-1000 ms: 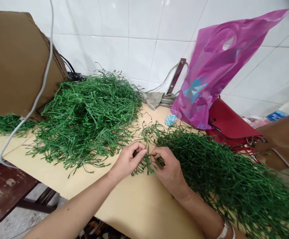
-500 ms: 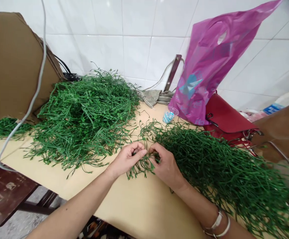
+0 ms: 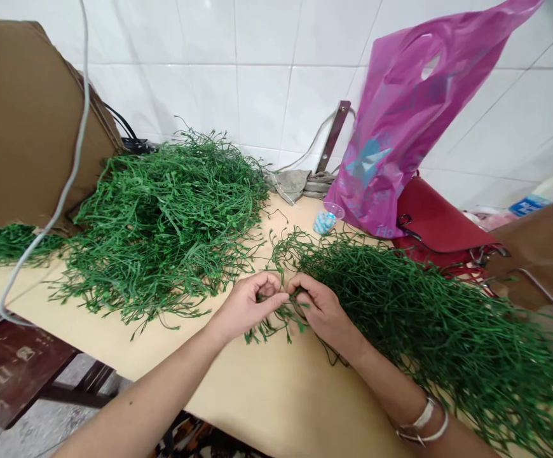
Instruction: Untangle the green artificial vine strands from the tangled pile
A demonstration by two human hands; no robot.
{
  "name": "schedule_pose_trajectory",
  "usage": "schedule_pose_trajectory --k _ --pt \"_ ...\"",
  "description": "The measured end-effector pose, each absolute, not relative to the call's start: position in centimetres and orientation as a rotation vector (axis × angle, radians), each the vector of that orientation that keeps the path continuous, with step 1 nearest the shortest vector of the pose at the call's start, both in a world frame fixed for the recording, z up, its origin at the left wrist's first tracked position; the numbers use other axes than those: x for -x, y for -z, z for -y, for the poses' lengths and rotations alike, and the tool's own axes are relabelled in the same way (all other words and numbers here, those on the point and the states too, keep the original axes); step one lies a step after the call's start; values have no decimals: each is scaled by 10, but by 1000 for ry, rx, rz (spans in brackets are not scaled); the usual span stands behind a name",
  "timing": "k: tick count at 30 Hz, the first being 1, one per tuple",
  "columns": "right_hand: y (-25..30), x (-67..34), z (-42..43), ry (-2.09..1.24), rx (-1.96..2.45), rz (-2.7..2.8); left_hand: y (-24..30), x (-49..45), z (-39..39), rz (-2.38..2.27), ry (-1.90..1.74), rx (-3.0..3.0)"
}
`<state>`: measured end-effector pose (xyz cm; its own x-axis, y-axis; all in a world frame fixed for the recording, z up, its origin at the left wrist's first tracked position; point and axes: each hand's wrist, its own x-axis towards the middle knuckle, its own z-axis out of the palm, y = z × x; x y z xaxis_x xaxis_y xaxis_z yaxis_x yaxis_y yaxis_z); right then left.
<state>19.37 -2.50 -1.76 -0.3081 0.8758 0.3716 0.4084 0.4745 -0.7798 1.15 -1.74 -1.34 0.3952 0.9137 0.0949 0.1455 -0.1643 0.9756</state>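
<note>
My left hand and my right hand meet over the pale table, fingertips pinched together on a small bunch of green plastic stems. The bunch's loose ends splay toward me below the hands. A big heap of the same green stems lies to the left of my left hand. A second long heap of stems spreads from my right hand to the far right. Two bangles sit on my right wrist.
A magenta plastic bag leans on the tiled wall above a red handbag. A small clear cup stands in front of the bag. A cardboard box and a hanging grey cable are at left.
Both hands stayed joined on the small bunch and shifted slightly away from me; the fingers have worked closer together. The heaps have not moved.
</note>
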Motion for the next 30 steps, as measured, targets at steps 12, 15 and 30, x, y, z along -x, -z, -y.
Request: schedule_pose_trajectory --k 12,15,30 --pt "21 -198 36 -368 1185 2100 19 -5 10 -1014 -1042 -1417" --pt "21 -199 41 -201 1285 2258 18 -4 9 -1005 -1038 -1370" --pt "-3 -290 81 349 1331 2735 20 -8 8 -1006 -1007 -1506"
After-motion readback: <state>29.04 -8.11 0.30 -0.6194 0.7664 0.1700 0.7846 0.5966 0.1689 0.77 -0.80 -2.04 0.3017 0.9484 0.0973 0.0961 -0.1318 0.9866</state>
